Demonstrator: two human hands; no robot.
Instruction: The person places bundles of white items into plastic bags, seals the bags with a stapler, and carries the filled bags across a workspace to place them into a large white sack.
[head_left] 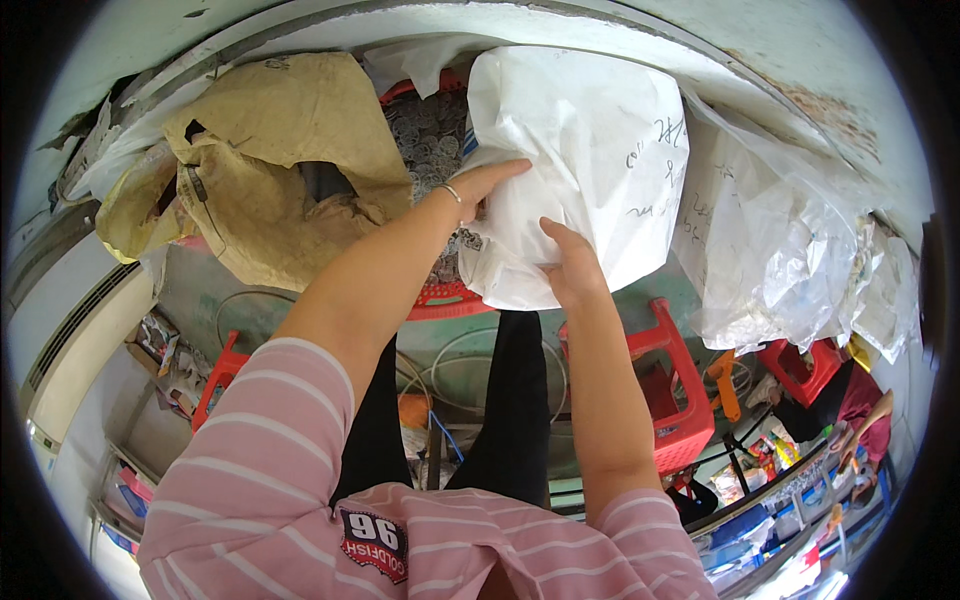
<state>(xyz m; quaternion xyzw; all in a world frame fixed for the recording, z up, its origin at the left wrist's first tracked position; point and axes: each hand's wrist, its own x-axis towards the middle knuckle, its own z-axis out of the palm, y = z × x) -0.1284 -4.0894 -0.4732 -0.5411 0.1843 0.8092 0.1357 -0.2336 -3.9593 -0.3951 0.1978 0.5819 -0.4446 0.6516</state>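
Note:
A large white woven sack with dark handwriting on it lies over the right part of a red plastic basket. My left hand, with a bangle at the wrist, grips the sack's left edge; one digit lies on top and the other fingers are mostly hidden. Lower and to the right, my right hand holds the sack's near side, thumb up, its other fingers partly hidden in the folds. Many small grey, ring-like pieces fill the uncovered left part of the basket.
A yellow-brown sack stands at the left. Translucent white bags stand at the right. Red plastic stools are below them. Loose cable loops lie on the floor. Another person is at the far lower right.

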